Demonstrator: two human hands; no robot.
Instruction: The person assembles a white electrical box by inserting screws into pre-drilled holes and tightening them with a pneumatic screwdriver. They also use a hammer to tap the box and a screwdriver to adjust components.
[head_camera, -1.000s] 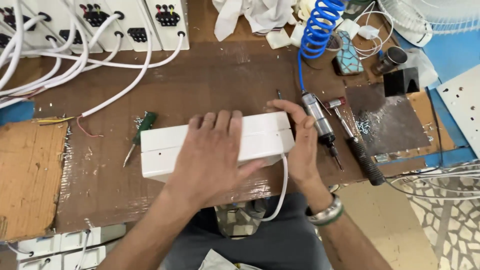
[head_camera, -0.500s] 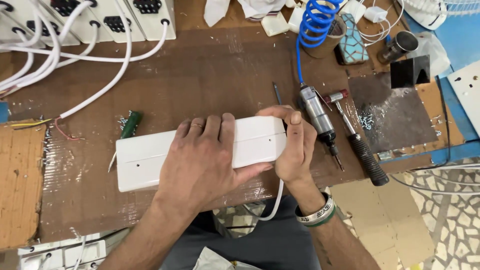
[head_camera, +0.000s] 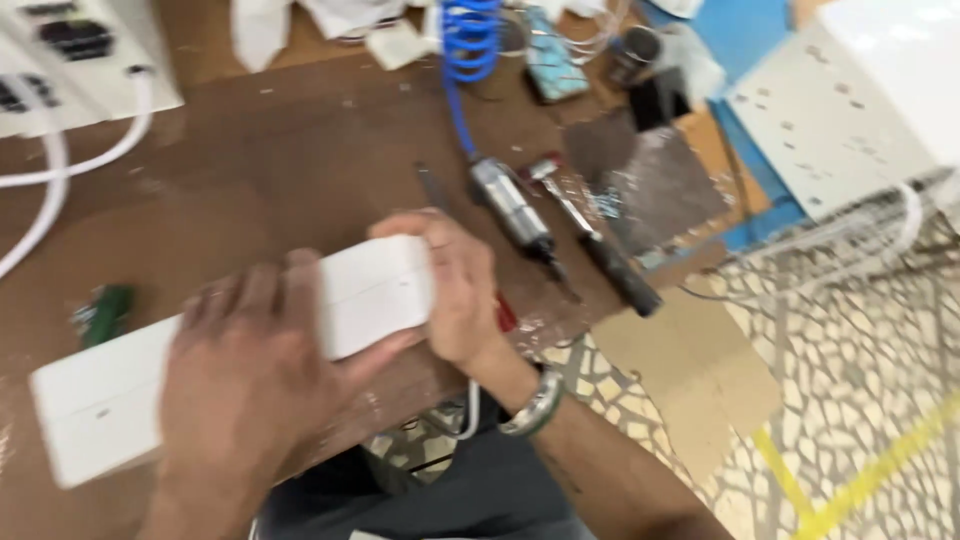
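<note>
The white power strip (head_camera: 200, 370) is lying slantwise across the brown wooden surface (head_camera: 260, 190), its left end near the frame's lower left and its right end raised toward the middle; motion blur is softening its edges, so no sockets or switches are showing on the plain face turned upward. The left hand (head_camera: 250, 380) is pressing flat over its middle with fingers spread, hiding that stretch of the casing. The right hand (head_camera: 455, 290) is wrapping its fingers around the right end, covering that end completely, and a metal bracelet (head_camera: 532, 405) is circling the wrist. A white cable (head_camera: 468, 415) is dropping below the surface edge by that wrist; where it joins is hidden. Beyond the hands, a pneumatic screwdriver (head_camera: 512, 210) is lying on its blue coiled hose (head_camera: 470, 30), which is running off the top edge. Just beside it a black-handled tool (head_camera: 600, 250) is resting. A green-handled screwdriver (head_camera: 105, 312) is peeking out at the left, too blurred to make out further.
</note>
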